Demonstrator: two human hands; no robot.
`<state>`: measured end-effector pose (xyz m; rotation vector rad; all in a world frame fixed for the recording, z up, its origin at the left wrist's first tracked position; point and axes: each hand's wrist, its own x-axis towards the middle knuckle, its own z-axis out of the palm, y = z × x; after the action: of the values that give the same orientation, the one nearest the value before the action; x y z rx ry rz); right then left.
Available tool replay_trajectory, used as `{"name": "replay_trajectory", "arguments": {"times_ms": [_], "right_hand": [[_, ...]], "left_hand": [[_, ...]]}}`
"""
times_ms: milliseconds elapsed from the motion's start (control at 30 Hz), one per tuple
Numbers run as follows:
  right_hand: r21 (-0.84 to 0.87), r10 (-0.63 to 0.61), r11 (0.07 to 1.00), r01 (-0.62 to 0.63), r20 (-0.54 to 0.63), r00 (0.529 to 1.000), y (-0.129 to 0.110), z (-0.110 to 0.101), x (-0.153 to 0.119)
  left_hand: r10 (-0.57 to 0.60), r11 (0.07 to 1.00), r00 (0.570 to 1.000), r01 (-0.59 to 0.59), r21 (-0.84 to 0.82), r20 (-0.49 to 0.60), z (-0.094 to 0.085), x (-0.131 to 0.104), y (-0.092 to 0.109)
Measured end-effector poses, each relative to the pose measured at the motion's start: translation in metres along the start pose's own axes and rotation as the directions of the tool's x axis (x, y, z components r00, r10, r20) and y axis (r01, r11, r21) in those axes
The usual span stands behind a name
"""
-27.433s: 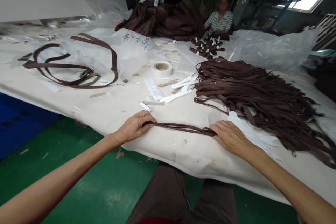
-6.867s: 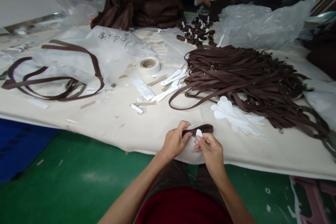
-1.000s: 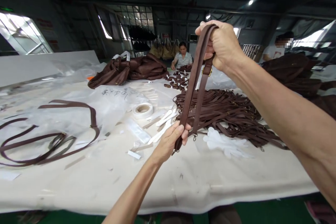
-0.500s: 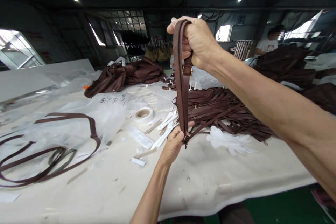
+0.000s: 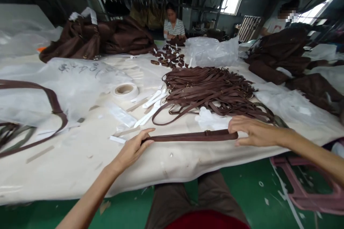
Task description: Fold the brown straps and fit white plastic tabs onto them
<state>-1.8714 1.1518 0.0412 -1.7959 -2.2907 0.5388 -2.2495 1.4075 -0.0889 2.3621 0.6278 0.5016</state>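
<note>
A folded brown strap [image 5: 185,137] with a small buckle is stretched level between my two hands, just above or on the front of the table. My left hand [image 5: 134,147] is closed around its left end. At the right end, the fingers of my right hand [image 5: 248,131] grip the looped fold. Right behind the strap, a white, glove-like piece [image 5: 211,118] lies on the cloth. Beyond it spreads a big heap of brown straps [image 5: 206,89] with metal clips, one strap looping out to the left.
A tape roll [image 5: 125,91] and white zip-tie-like strips [image 5: 150,111] lie left of the heap. Brown bags [image 5: 107,39] rest at the back left. One person [image 5: 174,25] sits across the table [image 5: 67,171]; another stands far right. A pink stool [image 5: 309,186] is at right.
Both hands have brought the strap down from upright to level near the table's front edge. The right hand dropped lower and to the right; the left moved left. My view has tilted down.
</note>
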Motion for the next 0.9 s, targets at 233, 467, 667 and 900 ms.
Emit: {"name": "replay_trajectory", "arguments": {"times_ms": [233,467,667,900], "right_hand": [[-0.172,0.025,0.984,-0.037,-0.074,0.997,0.034,0.110,-0.028],[-0.220,0.048,0.969,-0.112,-0.276,0.960,0.033,0.134,-0.037],[-0.257,0.038,0.959,-0.118,-0.297,0.954,0.008,0.150,0.019],[-0.167,-0.026,0.986,-0.027,-0.305,0.952,0.015,0.170,0.041]], "left_hand": [[0.229,0.929,0.972,-0.232,0.289,0.044,0.039,0.000,-0.003],[0.264,0.930,0.964,-0.262,0.256,0.029,0.039,0.001,-0.007],[0.211,0.954,0.977,-0.215,0.210,0.042,0.043,-0.002,-0.008],[0.157,0.952,0.979,-0.186,0.244,0.133,0.042,0.000,-0.004]]}}
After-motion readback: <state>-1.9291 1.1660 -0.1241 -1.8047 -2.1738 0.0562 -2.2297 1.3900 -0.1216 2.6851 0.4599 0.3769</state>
